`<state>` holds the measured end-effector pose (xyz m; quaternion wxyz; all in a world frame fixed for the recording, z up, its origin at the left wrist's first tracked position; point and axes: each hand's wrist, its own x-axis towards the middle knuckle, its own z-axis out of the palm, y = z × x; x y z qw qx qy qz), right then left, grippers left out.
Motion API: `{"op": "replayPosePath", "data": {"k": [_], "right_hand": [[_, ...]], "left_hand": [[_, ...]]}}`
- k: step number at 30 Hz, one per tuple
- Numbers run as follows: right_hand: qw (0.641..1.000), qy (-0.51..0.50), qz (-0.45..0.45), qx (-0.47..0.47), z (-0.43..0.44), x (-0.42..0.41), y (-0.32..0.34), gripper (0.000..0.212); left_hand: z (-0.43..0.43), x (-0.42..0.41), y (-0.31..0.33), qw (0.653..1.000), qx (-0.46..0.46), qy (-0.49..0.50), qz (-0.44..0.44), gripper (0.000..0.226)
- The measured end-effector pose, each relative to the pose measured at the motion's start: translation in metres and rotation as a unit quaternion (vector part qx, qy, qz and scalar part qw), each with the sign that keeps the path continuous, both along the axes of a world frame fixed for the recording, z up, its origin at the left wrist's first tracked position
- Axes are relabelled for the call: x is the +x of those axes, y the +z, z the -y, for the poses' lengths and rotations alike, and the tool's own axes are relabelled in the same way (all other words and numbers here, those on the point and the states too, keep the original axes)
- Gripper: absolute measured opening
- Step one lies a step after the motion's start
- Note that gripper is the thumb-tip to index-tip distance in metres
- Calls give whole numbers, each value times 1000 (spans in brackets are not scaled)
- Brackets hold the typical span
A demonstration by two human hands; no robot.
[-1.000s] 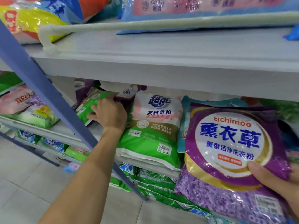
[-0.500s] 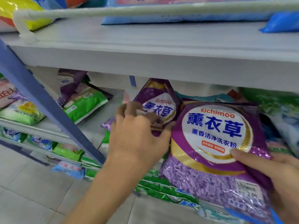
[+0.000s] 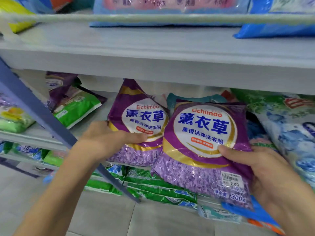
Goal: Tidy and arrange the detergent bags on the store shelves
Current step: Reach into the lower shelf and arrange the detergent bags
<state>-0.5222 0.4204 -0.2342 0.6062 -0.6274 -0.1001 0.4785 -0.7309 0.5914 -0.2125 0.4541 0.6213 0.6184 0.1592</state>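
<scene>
Two purple Eichimoo lavender detergent bags are held side by side in front of the middle shelf (image 3: pixel 42 135). My left hand (image 3: pixel 109 137) grips the left purple bag (image 3: pixel 141 120) at its lower left, thumb across the front. My right hand (image 3: pixel 265 169) holds the right purple bag (image 3: pixel 202 138), which is nearer to me and overlaps the left one's edge; my thumb presses on its white label. A price sticker sits at its lower right corner.
A green and white bag (image 3: pixel 76 108) and another purple bag (image 3: pixel 58 87) lie at the shelf's left. Blue floral bags (image 3: pixel 288 126) crowd the right. A blue slanted post (image 3: pixel 42 116) crosses the left. Green bags (image 3: pixel 153 184) fill the lower shelf; more bags (image 3: pixel 170 9) lie above.
My left hand pulled a second purple bag out from the back left of the shelf and brought it forward beside the one in my right hand. The green and white bag behind it is now covered.
</scene>
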Motion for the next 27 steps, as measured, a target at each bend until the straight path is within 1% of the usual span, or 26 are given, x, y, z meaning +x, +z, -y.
{"op": "replayPosePath", "data": {"k": [1,3,5,7,8,10,12,16,18,21,22,23,25,26,27], "right_hand": [[1000,7,-13,8,2,-1,2,43],[999,27,-32,25,5,-5,6,46],[997,28,-60,41,7,-9,7,49],[993,13,-105,58,10,-15,5,52],[990,6,-129,65,13,-18,5,51],[984,8,-158,83,23,-22,4,43],[980,23,-175,93,36,-27,5,37],[974,-4,-197,115,71,-34,14,43],[972,-23,-197,126,90,-34,22,45],[971,-34,-196,130,124,-28,40,46],[972,-35,-189,132,137,-24,48,46],[974,-36,-179,134,149,-21,58,45],[976,-49,-151,147,172,-13,82,37],[977,-59,-133,154,184,-8,94,31],[979,-66,-113,156,197,-2,103,28]], "left_hand": [[6,-1,0,1000,11,8,22,42],[18,-5,-2,996,5,10,90,37],[32,-10,-4,986,-6,-6,164,42],[45,-14,-7,976,-10,-12,216,48],[49,-17,-11,973,-8,-16,231,49],[59,-21,-16,967,-13,-28,251,49],[68,-29,-22,960,-41,-42,273,53],[94,-45,-23,943,-87,-59,314,75],[111,-45,-14,944,-83,-41,316,84],[140,-33,9,945,-74,10,317,96],[151,-27,17,947,-78,12,311,94],[163,-20,25,948,-87,5,305,84],[185,-3,44,941,-107,2,322,56],[195,6,53,938,-110,1,330,49],[206,14,61,936,-111,-2,335,47]]}}
